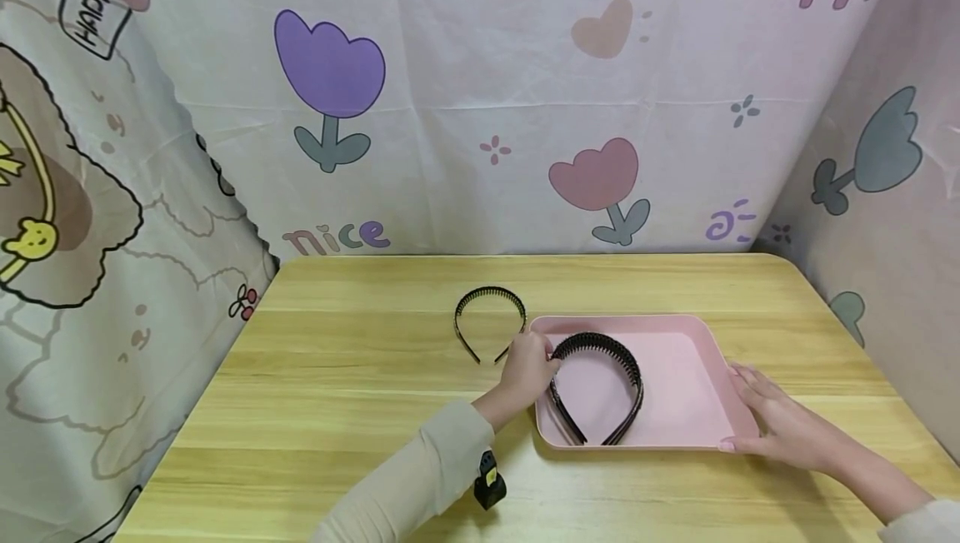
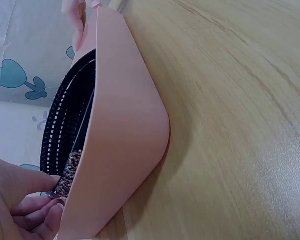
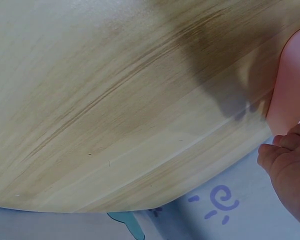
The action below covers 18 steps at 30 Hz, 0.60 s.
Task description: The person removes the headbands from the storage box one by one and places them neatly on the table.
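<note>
In the head view, several black toothed headbands [image 1: 639,376] lie together at the left end of a pink tray [image 1: 697,325]. My left hand [image 1: 528,368] reaches over the tray's left wall and pinches a headband. Close up in the left wrist view, the thumb and fingers hold a glittery stretch of headband [image 2: 69,175] just inside the rim. My right hand [image 1: 787,422] holds the tray's near right corner, thumb at the front and fingers along the right side. Behind my left hand, another thin black headband [image 1: 491,290] rests on the table, partly hidden.
The tray stands on a light wooden table [image 1: 337,393], right of centre. A black and yellow device [image 1: 490,480] hangs at the left sleeve cuff. A printed cloth [image 1: 465,43] rises behind the table's back edge and at both sides.
</note>
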{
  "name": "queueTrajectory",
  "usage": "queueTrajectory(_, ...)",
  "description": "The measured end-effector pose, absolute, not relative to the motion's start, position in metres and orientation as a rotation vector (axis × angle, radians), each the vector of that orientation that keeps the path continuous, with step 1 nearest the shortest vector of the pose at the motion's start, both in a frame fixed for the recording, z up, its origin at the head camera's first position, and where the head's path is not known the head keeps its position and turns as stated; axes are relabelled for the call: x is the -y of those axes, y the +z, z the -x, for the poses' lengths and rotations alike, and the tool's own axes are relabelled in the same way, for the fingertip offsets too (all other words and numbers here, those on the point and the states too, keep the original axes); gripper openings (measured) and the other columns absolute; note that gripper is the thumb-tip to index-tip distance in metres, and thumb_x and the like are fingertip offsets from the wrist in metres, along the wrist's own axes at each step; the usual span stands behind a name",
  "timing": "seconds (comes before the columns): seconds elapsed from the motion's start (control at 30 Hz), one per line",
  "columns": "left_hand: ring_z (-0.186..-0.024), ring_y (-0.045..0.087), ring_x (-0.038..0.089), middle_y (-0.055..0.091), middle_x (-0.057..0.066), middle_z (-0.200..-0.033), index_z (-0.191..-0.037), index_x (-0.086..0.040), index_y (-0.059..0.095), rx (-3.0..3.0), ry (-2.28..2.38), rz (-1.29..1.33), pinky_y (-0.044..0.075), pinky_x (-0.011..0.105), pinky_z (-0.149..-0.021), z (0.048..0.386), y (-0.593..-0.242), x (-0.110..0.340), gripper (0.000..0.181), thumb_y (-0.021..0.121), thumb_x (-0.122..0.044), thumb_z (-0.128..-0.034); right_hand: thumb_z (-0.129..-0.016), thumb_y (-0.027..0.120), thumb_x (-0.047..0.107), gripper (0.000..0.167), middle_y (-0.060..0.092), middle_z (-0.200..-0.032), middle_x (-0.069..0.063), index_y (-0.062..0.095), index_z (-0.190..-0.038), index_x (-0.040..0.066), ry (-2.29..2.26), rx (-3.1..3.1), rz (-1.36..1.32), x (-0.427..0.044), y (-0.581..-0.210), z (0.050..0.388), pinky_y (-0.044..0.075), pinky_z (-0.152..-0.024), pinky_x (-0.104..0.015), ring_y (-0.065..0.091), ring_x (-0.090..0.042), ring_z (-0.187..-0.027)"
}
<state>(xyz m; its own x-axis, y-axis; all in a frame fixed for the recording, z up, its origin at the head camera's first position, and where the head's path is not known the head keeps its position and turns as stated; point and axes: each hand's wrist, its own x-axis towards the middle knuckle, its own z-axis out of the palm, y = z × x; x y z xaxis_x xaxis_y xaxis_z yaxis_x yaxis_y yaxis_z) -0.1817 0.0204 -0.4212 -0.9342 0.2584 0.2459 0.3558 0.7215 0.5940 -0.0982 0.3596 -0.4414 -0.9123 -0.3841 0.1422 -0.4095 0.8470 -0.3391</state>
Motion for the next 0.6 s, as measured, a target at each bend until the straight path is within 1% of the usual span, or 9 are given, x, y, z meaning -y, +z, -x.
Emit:
queueTrajectory(0.07, -0.051, 0.044, 0.007, 0.057, -0.001, -0.050, -0.052, -0.006, 0.059, 2.750, -0.999, 0.515, 0.039, 0.016, -0.051, 0.1840, -0.4274, -0.0202, 0.024, 0.074, -0.002, -0.0706, -0.067, 0.080, 0.036, 0.100, 0.033, -0.134, -0.040, 0.030, -0.135, -0.018, 0.577, 2.958, -0.635, -0.3596, -0.4413, 0.0984, -0.010, -0.092, 0.003, 0.022, -0.054, -0.130)
queueTrajectory(0.17, -0.050, 0.047, 0.007, 0.061, 0.001, -0.053, -0.055, -0.005, 0.063, 2.748, -1.033, 0.508, 0.041, 0.016, -0.050, 0.1844, -0.4274, -0.0193, 0.019, 0.074, -0.002, -0.0711, -0.068, 0.079, 0.036, 0.100, 0.032, -0.135, -0.040, 0.029, -0.135, -0.019, 0.585, 2.966, -0.633, -0.3596, -0.4411, 0.0987, -0.010, -0.092, 0.003, 0.021, -0.054, -0.131)
queueTrajectory(0.33, -0.057, 0.057, 0.008, 0.069, 0.007, -0.066, -0.069, -0.001, 0.071, 2.779, -1.131, 0.425, 0.048, 0.016, -0.056, 0.1839, -0.4214, -0.0178, 0.005, 0.075, -0.003, -0.0715, -0.068, 0.079, 0.035, 0.099, 0.032, -0.135, -0.040, 0.029, -0.134, -0.019, 0.582, 2.965, -0.641, -0.3597, -0.4409, 0.0991, -0.010, -0.093, 0.004, 0.018, -0.050, -0.135)
queueTrajectory(0.43, -0.061, 0.062, 0.010, 0.071, 0.009, -0.072, -0.074, 0.001, 0.072, 2.777, -1.217, 0.387, 0.049, 0.015, -0.059, 0.1849, -0.4221, -0.0172, 0.005, 0.075, -0.003, -0.0720, -0.068, 0.079, 0.036, 0.100, 0.033, -0.135, -0.039, 0.029, -0.134, -0.019, 0.573, 2.962, -0.641, -0.3594, -0.4406, 0.0987, -0.009, -0.093, 0.004, 0.018, -0.049, -0.135)
queueTrajectory(0.53, -0.060, 0.062, 0.010, 0.071, 0.010, -0.073, -0.074, 0.001, 0.072, 2.765, -1.317, 0.368, 0.049, 0.013, -0.056, 0.1858, -0.4221, -0.0161, 0.005, 0.075, -0.002, -0.0722, -0.067, 0.079, 0.036, 0.101, 0.033, -0.135, -0.040, 0.029, -0.135, -0.019, 0.569, 2.968, -0.633, -0.3590, -0.4400, 0.0983, -0.010, -0.092, 0.004, 0.019, -0.051, -0.133)
queueTrajectory(0.6, -0.057, 0.061, 0.008, 0.071, 0.010, -0.072, -0.074, 0.000, 0.073, 2.761, -1.372, 0.366, 0.048, 0.013, -0.054, 0.1871, -0.4226, -0.0153, 0.003, 0.074, -0.002, -0.0724, -0.068, 0.079, 0.036, 0.100, 0.032, -0.135, -0.040, 0.029, -0.135, -0.019, 0.576, 2.976, -0.628, -0.3587, -0.4396, 0.0983, -0.010, -0.092, 0.004, 0.020, -0.053, -0.132)
